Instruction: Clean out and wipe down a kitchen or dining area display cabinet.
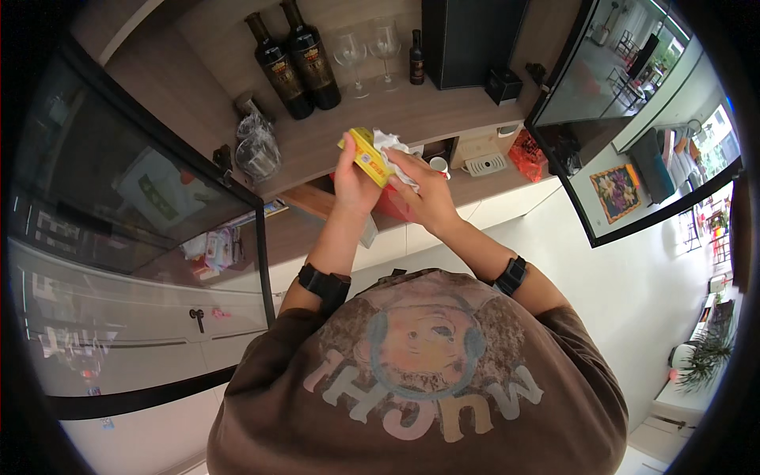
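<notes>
My left hand (355,183) holds a small yellow box (369,159) up in front of the cabinet, its thumb along the box's left edge. A crumpled white tissue (393,145) is in my right hand (424,190), pressed against the right side of the box. Behind both hands runs the wooden cabinet shelf (309,145). On it stand two dark bottles (313,62) (282,77), two stemmed glasses (350,52) (385,43) and a small dark bottle (417,59).
Glass doors with black frames stand open at left (265,255) and right (653,228). A tall black box (472,41) and a small black box (503,86) stand at the shelf's right. Plastic-wrapped glassware (257,148) is at its left. Below are a white cup (438,165) and red bag (526,155).
</notes>
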The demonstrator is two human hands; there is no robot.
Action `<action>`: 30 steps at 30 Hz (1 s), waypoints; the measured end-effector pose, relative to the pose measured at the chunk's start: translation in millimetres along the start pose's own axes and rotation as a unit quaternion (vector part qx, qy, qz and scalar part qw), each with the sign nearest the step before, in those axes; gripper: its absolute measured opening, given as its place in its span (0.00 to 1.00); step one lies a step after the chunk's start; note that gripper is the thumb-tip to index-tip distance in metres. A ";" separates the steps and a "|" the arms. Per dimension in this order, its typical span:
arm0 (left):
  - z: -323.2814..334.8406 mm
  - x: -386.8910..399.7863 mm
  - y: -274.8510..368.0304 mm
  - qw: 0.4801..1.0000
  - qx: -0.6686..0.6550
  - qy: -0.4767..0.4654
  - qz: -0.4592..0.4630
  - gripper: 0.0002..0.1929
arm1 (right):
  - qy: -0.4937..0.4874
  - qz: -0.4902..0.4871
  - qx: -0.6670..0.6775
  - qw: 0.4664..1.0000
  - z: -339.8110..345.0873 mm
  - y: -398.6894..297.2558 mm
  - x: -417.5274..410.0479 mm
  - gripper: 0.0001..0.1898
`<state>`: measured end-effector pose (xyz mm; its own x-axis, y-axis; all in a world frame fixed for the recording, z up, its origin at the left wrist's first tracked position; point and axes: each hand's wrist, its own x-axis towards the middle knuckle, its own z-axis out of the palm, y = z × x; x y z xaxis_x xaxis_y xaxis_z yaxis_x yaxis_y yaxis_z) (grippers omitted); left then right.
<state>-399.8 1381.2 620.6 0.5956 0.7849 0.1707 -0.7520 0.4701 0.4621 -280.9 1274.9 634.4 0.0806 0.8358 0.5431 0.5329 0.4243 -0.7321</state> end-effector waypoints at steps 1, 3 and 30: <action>-3.7 2.2 5.5 1.000 -0.001 0.001 0.000 0.22 | 0.013 0.001 0.015 1.000 -1.1 7.8 -5.6 0.21; -11.9 3.3 15.8 0.995 0.099 0.004 0.025 0.22 | 0.024 0.003 0.032 0.999 -6.5 23.1 -12.4 0.19; 10.9 -4.7 34.3 0.894 0.439 0.088 0.008 0.22 | 0.084 0.176 0.361 0.912 -33.7 24.2 -11.2 0.16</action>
<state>-425.4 1389.2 645.1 0.4752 0.8763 0.0789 -0.2011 0.0209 0.9793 -240.5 1264.0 624.5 0.2999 0.9251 0.2329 -0.2389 0.3092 -0.9205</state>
